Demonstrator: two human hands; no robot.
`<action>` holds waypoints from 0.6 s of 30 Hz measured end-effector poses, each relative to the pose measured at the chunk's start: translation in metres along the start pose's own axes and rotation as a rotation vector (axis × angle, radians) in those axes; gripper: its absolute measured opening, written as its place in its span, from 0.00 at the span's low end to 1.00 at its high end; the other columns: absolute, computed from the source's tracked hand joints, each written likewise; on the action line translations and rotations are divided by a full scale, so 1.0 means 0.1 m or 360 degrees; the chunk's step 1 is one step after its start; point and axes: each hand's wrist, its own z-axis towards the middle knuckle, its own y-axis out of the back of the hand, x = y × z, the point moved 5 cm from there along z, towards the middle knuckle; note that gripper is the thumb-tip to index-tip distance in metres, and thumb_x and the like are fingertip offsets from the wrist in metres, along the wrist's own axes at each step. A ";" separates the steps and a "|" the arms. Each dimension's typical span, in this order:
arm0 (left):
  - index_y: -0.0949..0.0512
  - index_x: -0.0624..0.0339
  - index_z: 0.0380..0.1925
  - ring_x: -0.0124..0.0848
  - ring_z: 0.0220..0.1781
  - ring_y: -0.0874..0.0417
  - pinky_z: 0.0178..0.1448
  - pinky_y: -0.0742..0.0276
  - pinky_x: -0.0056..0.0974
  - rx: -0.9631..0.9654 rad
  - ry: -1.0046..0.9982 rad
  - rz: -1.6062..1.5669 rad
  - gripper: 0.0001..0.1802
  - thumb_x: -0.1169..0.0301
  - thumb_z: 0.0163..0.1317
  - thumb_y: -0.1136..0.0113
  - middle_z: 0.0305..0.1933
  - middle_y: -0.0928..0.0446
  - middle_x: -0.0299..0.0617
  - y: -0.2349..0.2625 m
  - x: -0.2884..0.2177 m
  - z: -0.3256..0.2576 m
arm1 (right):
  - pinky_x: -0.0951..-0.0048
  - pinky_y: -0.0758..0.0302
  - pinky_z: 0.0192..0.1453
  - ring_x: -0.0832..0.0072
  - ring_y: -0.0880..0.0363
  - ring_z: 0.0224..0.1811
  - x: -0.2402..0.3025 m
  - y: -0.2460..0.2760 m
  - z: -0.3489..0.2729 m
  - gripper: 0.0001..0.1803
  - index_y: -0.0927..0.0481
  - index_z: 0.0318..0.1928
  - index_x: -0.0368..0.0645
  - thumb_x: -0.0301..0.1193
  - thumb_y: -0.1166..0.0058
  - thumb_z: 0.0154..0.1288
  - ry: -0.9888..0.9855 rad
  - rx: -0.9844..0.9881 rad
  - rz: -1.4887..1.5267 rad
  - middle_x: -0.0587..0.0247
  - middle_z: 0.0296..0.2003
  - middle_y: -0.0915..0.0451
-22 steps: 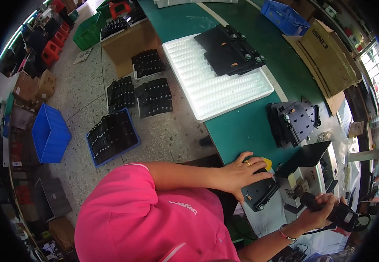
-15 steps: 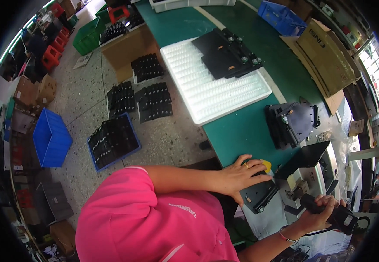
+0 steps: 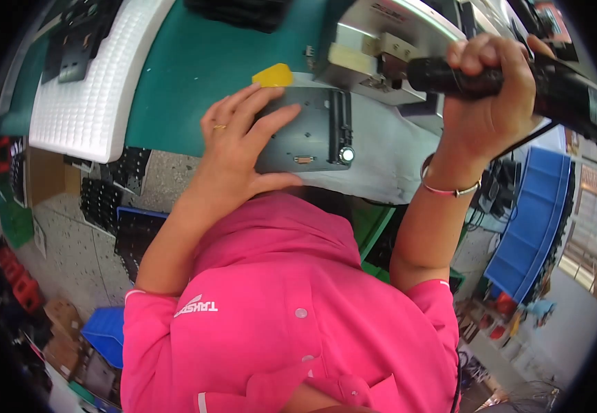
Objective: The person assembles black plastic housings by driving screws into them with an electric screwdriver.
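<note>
A flat black panel (image 3: 305, 131) lies at the near edge of the bench, with a raised black bar along its right side and a shiny round part at that bar's near end. My left hand (image 3: 236, 138) rests over the panel's left side, fingers spread and a ring on one. Just beyond the fingertips is a yellow piece (image 3: 274, 75). My right hand (image 3: 494, 89) is wrapped around a black electric screwdriver (image 3: 443, 77), held roughly level. Its nose points left, close to the front of a silver metal box (image 3: 367, 41) with small blocks; the bit is hard to make out.
White sheeting (image 3: 381, 158) covers the bench right of the panel. A white ribbed foam tray (image 3: 85, 103) carries black panels at the left. More black parts (image 3: 243, 10) are stacked at the far side. A blue bin (image 3: 529, 220) stands at right; a cable hangs from the screwdriver.
The view has swung, so the panel and metal box now appear nearer the middle. My left hand stays on the panel, and my right hand keeps hold of the screwdriver by the box.
</note>
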 end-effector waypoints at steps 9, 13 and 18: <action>0.19 0.48 0.41 0.37 0.60 0.29 0.63 0.45 0.46 -0.0196 -0.0099 -0.0096 0.20 0.66 0.43 0.28 0.52 0.24 0.35 -0.11 -0.17 -0.03 | 0.65 0.33 0.30 0.72 0.34 0.24 0.15 0.12 -0.14 0.12 0.30 0.48 0.44 0.24 0.53 0.63 -0.0005 -0.0025 0.0040 0.62 0.25 0.32; 0.18 0.51 0.39 0.38 0.56 0.26 0.61 0.42 0.44 -0.0205 -0.0124 -0.0113 0.19 0.67 0.43 0.27 0.50 0.22 0.37 -0.15 -0.19 -0.04 | 0.71 0.37 0.27 0.77 0.38 0.22 0.29 0.04 -0.40 0.14 0.28 0.49 0.49 0.26 0.56 0.62 -0.0095 -0.0006 0.0095 0.69 0.24 0.35; 0.18 0.50 0.37 0.37 0.54 0.25 0.60 0.42 0.44 -0.0230 -0.0177 -0.0166 0.18 0.68 0.43 0.27 0.49 0.22 0.36 -0.20 -0.27 0.04 | 0.68 0.28 0.20 0.74 0.35 0.16 0.23 0.05 -0.67 0.24 0.37 0.61 0.46 0.23 0.54 0.64 -0.0104 -0.0027 0.0253 0.62 0.23 0.32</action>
